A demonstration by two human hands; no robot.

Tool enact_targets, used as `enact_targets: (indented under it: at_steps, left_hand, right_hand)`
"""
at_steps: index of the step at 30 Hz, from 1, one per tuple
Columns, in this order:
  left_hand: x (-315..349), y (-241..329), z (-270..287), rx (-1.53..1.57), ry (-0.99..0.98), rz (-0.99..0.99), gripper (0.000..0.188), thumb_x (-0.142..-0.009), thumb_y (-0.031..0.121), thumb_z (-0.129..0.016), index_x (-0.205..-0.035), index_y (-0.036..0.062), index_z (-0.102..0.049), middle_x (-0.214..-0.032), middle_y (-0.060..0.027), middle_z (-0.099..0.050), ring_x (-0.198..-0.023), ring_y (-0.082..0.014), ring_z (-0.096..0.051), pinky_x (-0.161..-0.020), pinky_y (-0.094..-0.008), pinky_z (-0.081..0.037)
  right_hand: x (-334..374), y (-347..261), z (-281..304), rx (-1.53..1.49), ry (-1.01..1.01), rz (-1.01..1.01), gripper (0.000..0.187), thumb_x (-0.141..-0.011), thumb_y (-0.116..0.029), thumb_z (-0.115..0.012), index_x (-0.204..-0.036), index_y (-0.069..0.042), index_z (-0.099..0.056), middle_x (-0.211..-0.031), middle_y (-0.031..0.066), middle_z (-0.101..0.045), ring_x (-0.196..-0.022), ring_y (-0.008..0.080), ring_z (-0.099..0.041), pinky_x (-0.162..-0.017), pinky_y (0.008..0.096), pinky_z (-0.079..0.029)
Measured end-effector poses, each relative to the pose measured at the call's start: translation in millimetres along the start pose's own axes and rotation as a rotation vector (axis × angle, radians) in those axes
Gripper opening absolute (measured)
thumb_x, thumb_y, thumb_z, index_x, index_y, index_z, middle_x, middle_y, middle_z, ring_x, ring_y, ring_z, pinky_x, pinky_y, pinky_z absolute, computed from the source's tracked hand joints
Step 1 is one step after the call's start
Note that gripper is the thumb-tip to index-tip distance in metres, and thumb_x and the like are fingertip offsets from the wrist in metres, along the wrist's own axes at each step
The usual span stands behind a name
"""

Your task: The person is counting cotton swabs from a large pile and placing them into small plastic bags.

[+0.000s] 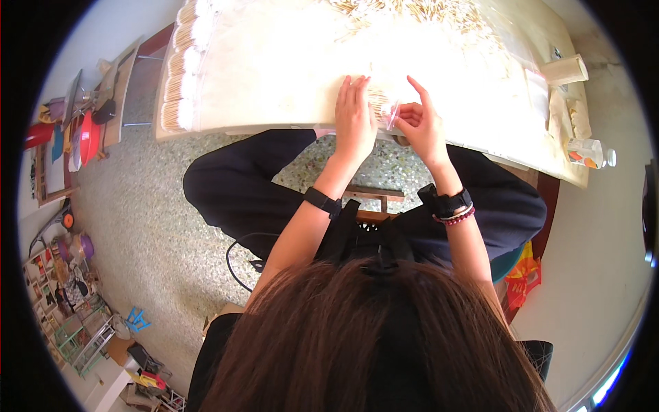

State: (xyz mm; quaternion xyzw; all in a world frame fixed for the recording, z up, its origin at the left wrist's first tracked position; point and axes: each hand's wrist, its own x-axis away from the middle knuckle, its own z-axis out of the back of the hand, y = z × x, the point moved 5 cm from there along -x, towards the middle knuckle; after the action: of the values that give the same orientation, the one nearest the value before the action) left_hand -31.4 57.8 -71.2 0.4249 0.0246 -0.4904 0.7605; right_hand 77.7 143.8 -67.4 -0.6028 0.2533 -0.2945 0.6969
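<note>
A small clear plastic bag (394,115) with thin wooden sticks, apparently cotton swabs (377,98), lies at the near edge of the bright table between my hands. My left hand (355,117) rests flat along the left side of the swabs, its fingers stretched out. With thumb and bent fingers, my right hand (422,126) pinches the bag's right end, while its index finger points up and away. Glare washes out much of the tabletop (281,75), so the bag's far part is hard to make out.
Filled packs of cotton swabs (177,89) line the table's left edge. Loose swabs (439,14) are heaped at the far side. On the right stand a clear bottle (589,153) and a pale cylinder (565,70). My knees are under the table edge.
</note>
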Motion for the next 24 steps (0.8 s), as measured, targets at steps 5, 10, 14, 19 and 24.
enact_targets:
  at_steps: [5, 10, 14, 19, 24]
  left_hand:
    - [-1.2, 1.8, 2.3, -0.004, 0.008, -0.002, 0.041, -0.081, -0.005, -0.046, -0.122, -0.0006, -0.043, -0.123, -0.0187, -0.049, -0.124, -0.0407, -0.036, -0.102, -0.0467, -0.032]
    - [-1.4, 1.6, 0.1, 0.006, 0.0, -0.004, 0.042, -0.081, -0.004, -0.046, -0.123, -0.0004, -0.042, -0.123, -0.019, -0.049, -0.124, -0.0406, -0.036, -0.102, -0.0467, -0.032]
    - [-0.9, 0.0, 0.2, 0.024, 0.001, 0.007, 0.041, -0.083, -0.004, -0.044, -0.124, -0.0001, -0.041, -0.124, -0.0191, -0.048, -0.124, -0.0409, -0.036, -0.102, -0.0469, -0.032]
    - [0.5, -12.8, 0.6, 0.216, 0.016, 0.117, 0.039, -0.09, -0.002, -0.034, -0.128, 0.0008, -0.039, -0.13, -0.0233, -0.042, -0.128, -0.0381, -0.034, -0.105, -0.0433, -0.03]
    - [-0.3, -10.4, 0.1, 0.209, 0.0, 0.111, 0.038, -0.091, -0.002, -0.034, -0.129, 0.0013, -0.039, -0.13, -0.0245, -0.042, -0.127, -0.0376, -0.035, -0.105, -0.0434, -0.03]
  right_hand:
    - [1.5, -5.7, -4.4, 0.133, 0.022, 0.017, 0.071, -0.078, 0.005, -0.063, -0.139, -0.012, -0.032, -0.083, 0.008, -0.063, -0.077, 0.0142, -0.064, -0.074, 0.0283, -0.053]
    - [1.5, -8.6, -1.7, 0.16, 0.014, 0.077, 0.073, -0.077, 0.005, -0.064, -0.14, -0.012, -0.031, -0.083, 0.0076, -0.063, -0.078, 0.0153, -0.064, -0.074, 0.029, -0.053]
    - [1.4, -13.1, -3.0, 0.179, -0.033, 0.136, 0.075, -0.076, 0.005, -0.065, -0.141, -0.013, -0.03, -0.082, 0.0065, -0.062, -0.076, 0.015, -0.064, -0.074, 0.0286, -0.053]
    - [2.6, -16.1, -7.5, 0.253, -0.032, 0.172, 0.074, -0.077, 0.004, -0.065, -0.141, -0.012, -0.03, -0.082, 0.0061, -0.061, -0.074, 0.0141, -0.063, -0.071, 0.028, -0.052]
    - [3.2, -11.7, -6.7, 0.314, 0.03, 0.21, 0.072, -0.079, 0.001, -0.064, -0.141, -0.011, -0.028, -0.079, 0.0059, -0.062, -0.072, 0.0137, -0.063, -0.069, 0.0276, -0.051]
